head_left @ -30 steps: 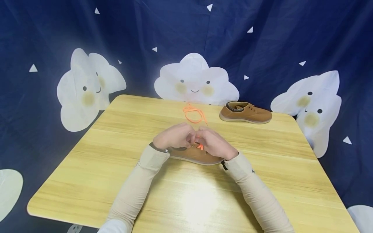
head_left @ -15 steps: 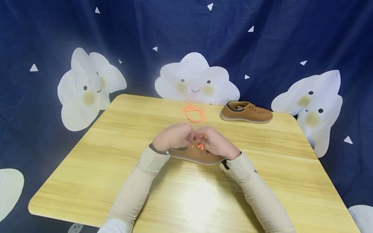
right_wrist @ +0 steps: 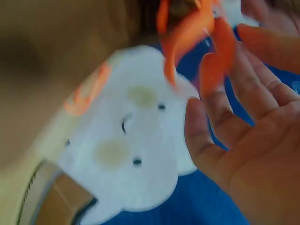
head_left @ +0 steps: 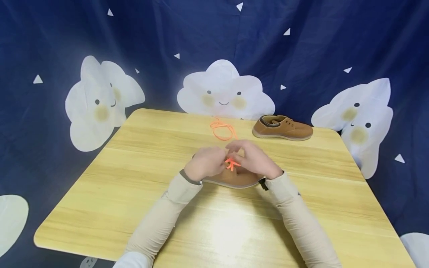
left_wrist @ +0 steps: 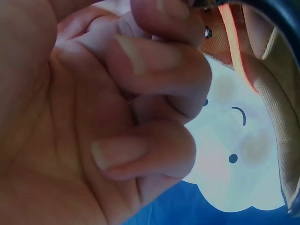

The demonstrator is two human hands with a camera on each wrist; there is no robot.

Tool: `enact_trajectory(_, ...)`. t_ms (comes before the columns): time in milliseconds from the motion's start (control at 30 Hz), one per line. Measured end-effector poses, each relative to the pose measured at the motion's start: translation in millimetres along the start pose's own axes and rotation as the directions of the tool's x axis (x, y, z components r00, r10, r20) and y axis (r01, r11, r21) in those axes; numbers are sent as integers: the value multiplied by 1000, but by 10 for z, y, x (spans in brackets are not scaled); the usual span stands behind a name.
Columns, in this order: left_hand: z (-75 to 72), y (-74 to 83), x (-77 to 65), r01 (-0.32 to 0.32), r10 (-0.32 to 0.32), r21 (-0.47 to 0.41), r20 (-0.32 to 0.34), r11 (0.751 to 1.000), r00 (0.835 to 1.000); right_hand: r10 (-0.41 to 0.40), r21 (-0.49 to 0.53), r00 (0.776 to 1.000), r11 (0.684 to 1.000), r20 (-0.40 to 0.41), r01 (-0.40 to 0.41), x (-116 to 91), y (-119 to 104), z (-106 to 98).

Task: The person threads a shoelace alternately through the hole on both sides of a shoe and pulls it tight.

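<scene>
A brown lace-up shoe [head_left: 231, 179] lies on the table under both hands, with a bright orange shoelace [head_left: 231, 163] at its eyelets. My left hand [head_left: 206, 162] is over the shoe's ankle end, close to the lace. Its curled outer fingers [left_wrist: 145, 147] fill the left wrist view; its thumb and index tips are hidden, so any grip on the lace cannot be seen. My right hand [head_left: 256, 159] is raised just right of the lace, fingers loosely spread. In the right wrist view, blurred lace loops [right_wrist: 187, 37] hang beside its fingertips [right_wrist: 194, 117].
A second brown shoe [head_left: 283, 128], with no lace in its visible eyelets, stands at the back right of the wooden table [head_left: 117, 178]. Another orange shoelace [head_left: 222, 130] lies loosely coiled at the back middle. A dark blue cloud-print curtain [head_left: 154, 41] hangs behind.
The hands have drawn slightly apart, and my right fingers have spread from their earlier bent pose by the lace. My left hand has shifted slightly right and down; more orange lace now shows between the hands.
</scene>
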State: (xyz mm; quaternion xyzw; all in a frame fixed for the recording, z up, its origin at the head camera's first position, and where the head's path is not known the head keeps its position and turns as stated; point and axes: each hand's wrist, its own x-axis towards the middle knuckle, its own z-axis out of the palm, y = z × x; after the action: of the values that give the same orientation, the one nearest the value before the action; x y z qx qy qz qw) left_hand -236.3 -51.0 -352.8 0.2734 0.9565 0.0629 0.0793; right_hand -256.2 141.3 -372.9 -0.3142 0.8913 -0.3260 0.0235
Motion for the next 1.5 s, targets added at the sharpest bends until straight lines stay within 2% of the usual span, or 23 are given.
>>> enact_trajectory(67,1,-2,-4,-4,4,-14,2,1000,1000,50,-16,998,999,27,-50,-72,52,-104)
enact_trajectory(133,14,-3,-7,-12,12,-24,5,1000,1000,135,-48,985,990,109,-131,-159,113,-168)
enact_trajectory(233,43,-1,-12,-15,14,-37,-1,999,1000,232,-126,935,971,267,-205,-247,218,-149)
enact_trajectory(300,60,0,-22,-16,16,-35,-11,999,1000,275,-156,906,959,322,-236,-264,274,-91)
enact_trajectory(433,58,5,-89,-40,39,-20,-51,999,998,314,-179,899,946,304,-270,-236,303,-27)
enact_trajectory(600,-40,18,-306,-115,113,-12,-109,993,988,357,-264,894,921,270,-288,-200,271,-33)
enact_trajectory(733,-195,65,-555,-187,188,24,-178,982,966,366,-280,893,914,263,-293,-195,274,-31)
enact_trajectory(900,-389,112,-891,-276,279,51,-277,960,920,381,-283,889,908,253,-309,-190,278,-40)
enact_trajectory(1000,-449,121,-1082,-312,315,61,-318,948,894,397,-286,882,902,252,-324,-186,281,-34)
enact_trajectory(1133,-436,117,-1311,-305,337,145,-378,941,862,406,-294,879,897,252,-330,-164,259,-35)
enact_trajectory(1200,-377,113,-1382,-275,336,205,-391,939,857,407,-300,878,895,250,-330,-161,249,-36)
enact_trajectory(1233,-339,107,-1405,-261,333,226,-389,938,859,407,-303,879,895,249,-328,-159,248,-35)
enact_trajectory(1333,-179,63,-1423,-237,300,222,-323,946,898,408,-309,879,893,247,-327,-166,241,-31)
enact_trajectory(1467,74,-62,-1338,-200,213,98,-152,975,965,400,-324,883,892,244,-315,-180,246,-27)
enact_trajectory(1500,138,-103,-1301,-185,192,65,-107,981,976,401,-326,882,892,249,-313,-184,248,-28)
